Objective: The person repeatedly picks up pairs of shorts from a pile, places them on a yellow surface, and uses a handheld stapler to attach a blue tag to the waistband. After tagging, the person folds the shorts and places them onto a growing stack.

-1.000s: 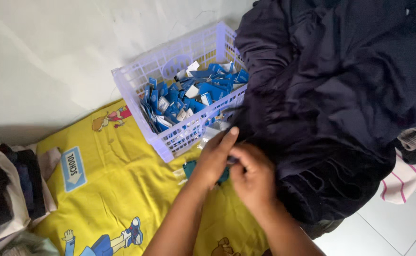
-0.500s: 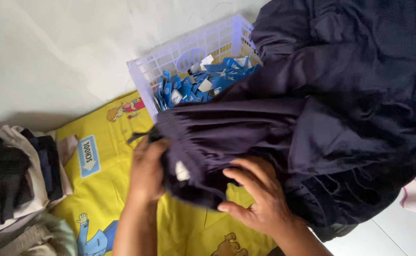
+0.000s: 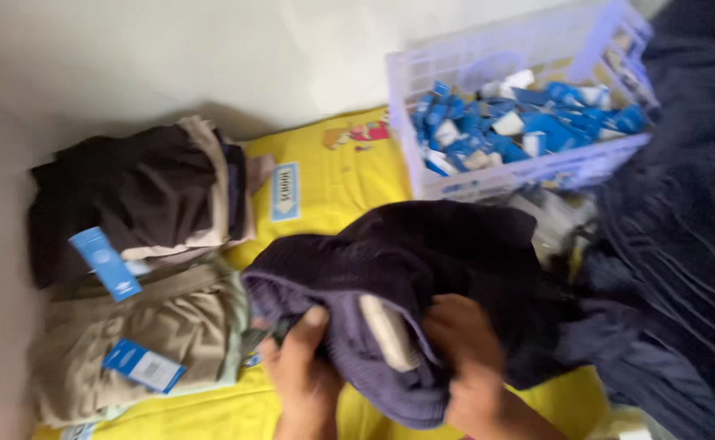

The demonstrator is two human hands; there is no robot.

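Note:
Both my hands grip a dark navy ribbed garment (image 3: 447,261) bunched over the yellow printed sheet (image 3: 333,195). My left hand (image 3: 300,371) clutches its waistband edge at the bottom centre, thumb on top. Just to the right, my right hand (image 3: 467,350) holds the fabric beside a pale inner label (image 3: 386,330). The garment trails right into a large heap of dark navy cloth (image 3: 683,244).
A white plastic basket (image 3: 488,73) full of blue and white tags stands at the upper right. On the left lie folded dark brown clothes (image 3: 138,195) and folded khaki clothes (image 3: 146,334), each with a blue hang tag. Pale floor lies beyond.
The view has swung left, bringing the folded stacks into sight. The navy garment has been pulled off the heap and drawn left over the yellow sheet, both hands still on it.

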